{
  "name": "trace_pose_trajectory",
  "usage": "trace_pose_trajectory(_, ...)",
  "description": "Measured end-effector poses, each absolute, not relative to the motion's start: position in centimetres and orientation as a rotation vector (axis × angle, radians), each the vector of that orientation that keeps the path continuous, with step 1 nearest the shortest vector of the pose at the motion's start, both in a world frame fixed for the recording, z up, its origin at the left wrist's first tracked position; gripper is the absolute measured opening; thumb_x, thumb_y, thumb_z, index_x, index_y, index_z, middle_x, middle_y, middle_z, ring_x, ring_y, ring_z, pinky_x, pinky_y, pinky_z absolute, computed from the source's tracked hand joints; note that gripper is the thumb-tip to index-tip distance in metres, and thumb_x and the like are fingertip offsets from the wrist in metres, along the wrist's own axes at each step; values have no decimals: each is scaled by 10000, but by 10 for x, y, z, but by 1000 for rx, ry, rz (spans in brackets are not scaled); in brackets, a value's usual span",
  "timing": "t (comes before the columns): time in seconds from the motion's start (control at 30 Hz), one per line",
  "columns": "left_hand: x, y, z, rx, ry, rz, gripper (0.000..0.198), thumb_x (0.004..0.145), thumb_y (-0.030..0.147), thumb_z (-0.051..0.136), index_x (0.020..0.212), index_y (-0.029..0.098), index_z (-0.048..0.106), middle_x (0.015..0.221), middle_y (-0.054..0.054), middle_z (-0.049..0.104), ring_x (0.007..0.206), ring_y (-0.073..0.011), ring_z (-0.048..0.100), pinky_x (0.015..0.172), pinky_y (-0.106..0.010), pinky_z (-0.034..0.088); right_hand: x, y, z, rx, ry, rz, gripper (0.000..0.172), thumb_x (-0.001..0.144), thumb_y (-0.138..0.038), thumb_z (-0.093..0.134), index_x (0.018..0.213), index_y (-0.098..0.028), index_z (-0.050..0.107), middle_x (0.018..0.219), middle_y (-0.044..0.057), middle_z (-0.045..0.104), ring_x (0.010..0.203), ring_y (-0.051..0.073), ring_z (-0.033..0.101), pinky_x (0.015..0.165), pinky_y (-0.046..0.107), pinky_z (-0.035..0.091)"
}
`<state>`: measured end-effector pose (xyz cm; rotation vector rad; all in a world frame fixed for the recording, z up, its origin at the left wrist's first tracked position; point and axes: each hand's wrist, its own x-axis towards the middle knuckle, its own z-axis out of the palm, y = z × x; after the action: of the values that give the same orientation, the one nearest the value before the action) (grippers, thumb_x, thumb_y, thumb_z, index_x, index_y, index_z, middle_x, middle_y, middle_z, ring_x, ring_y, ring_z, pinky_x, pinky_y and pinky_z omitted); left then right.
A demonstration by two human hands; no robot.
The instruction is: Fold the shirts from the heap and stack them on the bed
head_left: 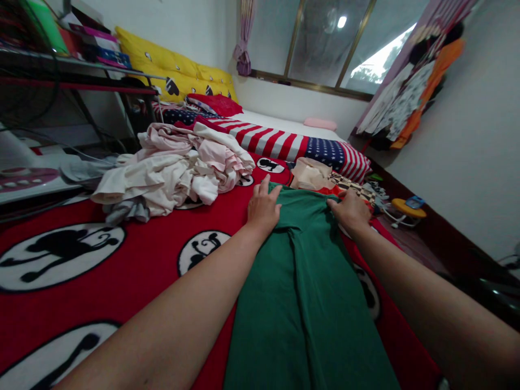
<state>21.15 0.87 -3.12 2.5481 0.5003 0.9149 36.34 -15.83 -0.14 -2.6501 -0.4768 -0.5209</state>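
Observation:
A green garment (304, 281) lies stretched lengthwise on a red blanket with black-and-white round patterns (134, 260). My left hand (264, 208) rests at the garment's far left edge, fingers pressed down and curled on the cloth. My right hand (350, 212) is at the far right edge, fingers closed on the green fabric. Both forearms reach forward along the garment's sides.
A heap of pale pink and cream clothes (179, 168) lies to the left. A beige folded item (311, 174) sits beyond the garment. A stars-and-stripes cover (292, 143), yellow pillows (179, 70), a shelf (60, 65) at left, hanging clothes (414, 92) at right.

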Motion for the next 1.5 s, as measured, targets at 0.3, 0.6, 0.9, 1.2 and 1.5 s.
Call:
trace_pose_trajectory(0.3,212,7,-38,2750,219,283,608,923,576,386,1438,255,421,1573,-80,248,1463,-308,153,1159,-567,115,304,-161,-36,-2625,-1437,-133,681,955,-582,257,1484,-157,321,1567,119,246,1444,283,209,1143,519,218)
trace_pose_trajectory(0.6,205,10,-40,2755,287,301,674,930,602,321,1488,223,319,1588,-126,169,1466,-305,126,1154,-515,151,288,-164,-26,-2739,-1329,50,732,954,-617,207,1525,-159,225,1594,102,133,1469,282,89,1153,537,160)
trace_pose_trajectory(0.9,71,-25,-49,2971,113,254,715,947,545,320,1495,89,274,1579,-201,129,1465,-300,123,1168,-442,176,191,-286,-38,-2613,-1514,82,670,964,-557,287,1523,-191,240,1597,105,109,1469,272,80,1164,515,156)
trace_pose_trajectory(1.2,-25,-62,-42,3009,-19,70,682,972,484,302,1497,52,247,1585,-174,118,1471,-277,102,1182,-437,153,98,-346,-36,-2494,-1460,86,639,943,-523,399,1479,-179,354,1570,115,211,1443,293,208,1148,537,230)
trace_pose_trajectory(1.5,-127,-93,-22,2481,-89,238,324,923,394,506,1110,189,673,1298,-98,581,1177,-204,554,996,-310,428,8,-394,-44,-2146,-1452,-359,345,863,-398,614,1179,-261,626,1320,100,582,1312,296,453,1051,555,397)
